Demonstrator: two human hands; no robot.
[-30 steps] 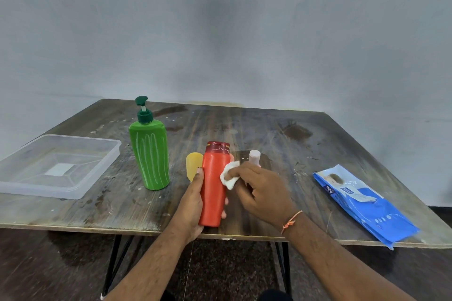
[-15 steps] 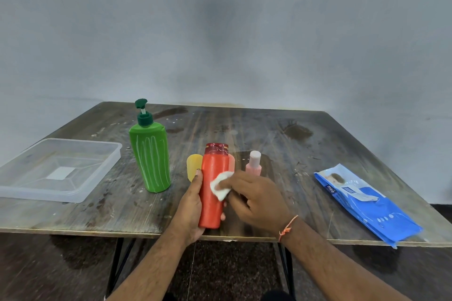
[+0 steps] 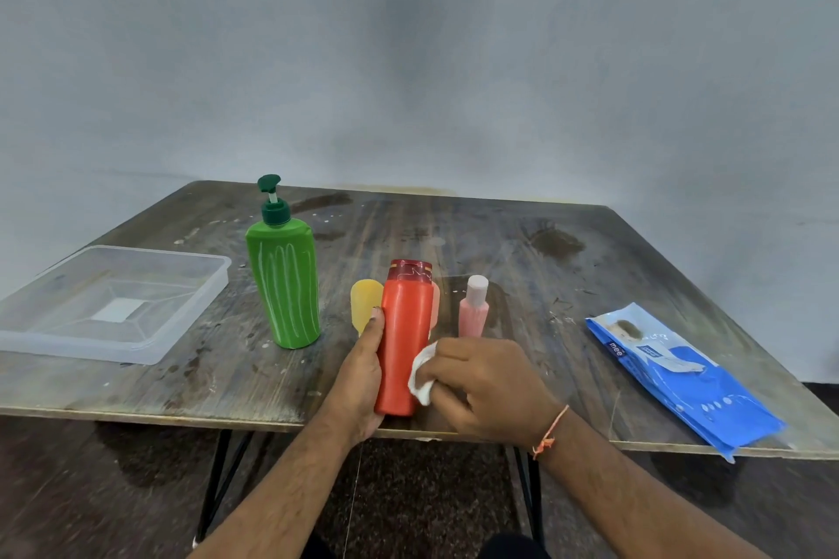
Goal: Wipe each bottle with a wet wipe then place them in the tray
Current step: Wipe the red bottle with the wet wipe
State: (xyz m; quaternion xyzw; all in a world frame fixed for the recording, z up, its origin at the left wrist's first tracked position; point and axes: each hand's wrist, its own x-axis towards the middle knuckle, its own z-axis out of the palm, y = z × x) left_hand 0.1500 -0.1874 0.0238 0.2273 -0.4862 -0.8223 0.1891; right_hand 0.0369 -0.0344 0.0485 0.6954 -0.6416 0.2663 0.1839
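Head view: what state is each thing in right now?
Red bottle: upright, gripped by left hand.
Wet wipe: pressed on it by right hand.
Green pump bottle: standing.
Pink bottle: standing, capped.
Tray: holds no bottles.
Wipes pack: lying flat.

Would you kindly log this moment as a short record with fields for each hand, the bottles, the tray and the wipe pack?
left hand: grips the red bottle, held upright above the near table edge
right hand: presses a white wipe against the red bottle's lower side
green pump bottle: upright on the table, untouched
small pink bottle: upright, behind the right hand
yellow bottle: partly hidden behind the red one
tray: clear, at the left, no bottles inside
wipe pack: blue, flat at the right
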